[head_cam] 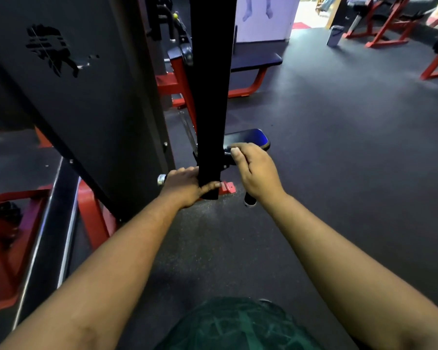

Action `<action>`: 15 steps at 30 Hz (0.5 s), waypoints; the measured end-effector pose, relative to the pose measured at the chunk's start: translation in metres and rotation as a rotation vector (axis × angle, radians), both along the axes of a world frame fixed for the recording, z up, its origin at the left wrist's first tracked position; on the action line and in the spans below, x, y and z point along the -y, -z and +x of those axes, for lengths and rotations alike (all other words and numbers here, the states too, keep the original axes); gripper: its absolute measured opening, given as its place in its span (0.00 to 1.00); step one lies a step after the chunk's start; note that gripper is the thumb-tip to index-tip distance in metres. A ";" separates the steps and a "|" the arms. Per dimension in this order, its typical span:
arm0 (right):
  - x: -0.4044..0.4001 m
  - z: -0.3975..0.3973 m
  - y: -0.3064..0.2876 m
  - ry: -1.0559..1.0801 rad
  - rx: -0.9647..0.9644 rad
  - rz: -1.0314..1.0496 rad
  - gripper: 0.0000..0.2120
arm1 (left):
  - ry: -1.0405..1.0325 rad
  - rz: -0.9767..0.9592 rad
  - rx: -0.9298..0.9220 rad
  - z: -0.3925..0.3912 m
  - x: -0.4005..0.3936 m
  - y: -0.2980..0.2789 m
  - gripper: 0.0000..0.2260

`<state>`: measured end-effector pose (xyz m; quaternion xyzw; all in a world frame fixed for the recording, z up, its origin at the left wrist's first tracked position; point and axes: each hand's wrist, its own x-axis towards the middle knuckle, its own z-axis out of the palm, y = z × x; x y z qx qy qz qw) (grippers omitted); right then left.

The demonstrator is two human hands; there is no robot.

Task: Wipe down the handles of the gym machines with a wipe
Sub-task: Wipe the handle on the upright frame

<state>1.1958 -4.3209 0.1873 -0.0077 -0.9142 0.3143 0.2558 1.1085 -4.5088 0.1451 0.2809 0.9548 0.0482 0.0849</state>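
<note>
Nearest us, our left hand (187, 186) curls its fingers (210, 185) round the black upright bar (209, 97), likely steadying it. Just beyond, our right hand (254, 170) clamps on the black handle (249, 199). We cannot make out a wipe; the padded seat (248, 137) lies behind.

We see a matt black upright post (210, 97) and a matt black panel (74, 84) with a cut-out logo. The handle (162, 179) ends in a shiny chrome cap. The seat pad (248, 137) looks like glossy vinyl. The frame (182, 82) is glossy red painted metal. The floor (339, 135) is dull, speckled rubber.
</note>
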 end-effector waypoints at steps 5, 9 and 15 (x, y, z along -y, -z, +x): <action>-0.041 -0.003 0.004 0.012 0.483 -0.568 0.30 | -0.005 0.021 0.002 -0.001 0.001 0.003 0.48; -0.051 0.003 0.010 -0.081 0.565 -0.773 0.28 | 0.005 0.011 -0.011 -0.002 0.002 0.006 0.47; -0.028 -0.013 0.007 -0.007 0.284 -0.472 0.32 | 0.024 0.002 0.003 -0.004 0.002 0.005 0.49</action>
